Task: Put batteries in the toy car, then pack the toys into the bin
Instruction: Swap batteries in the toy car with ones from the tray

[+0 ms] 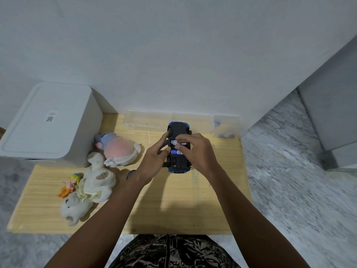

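While the toy car point(178, 146) lies upside down above the middle of the wooden table point(173, 209), both hands close on it from the near side. Its long axis runs straight away from the person, one blue end toward them and the other toward the wall. I cannot tell which end is the front. The black underside faces up, with the battery bay open at its middle.

The left hand point(154, 161) grips the car's left flank, fingers curled round the edge. The right hand point(199, 151) curls over the right side, and its fingertips pinch a battery point(175, 142) at the far slot of the bay. A second battery point(176, 152) with a blue label lies across the car in the near slot, just beside the first.

To the left on the table, nearest the person, lies a white teddy bear point(74, 208), touching a larger white soft toy point(99, 176). A small doll point(69, 185) in orange lies against them. Farther back sits a pink and blue plush toy point(117, 149).

Behind these stands a white bin point(50, 122) with its lid on, at the table's far left corner. Along the wall lies a clear plastic tray point(146, 120), just beyond the car, and a small clear box point(226, 125) with blue things inside stands at the far right.
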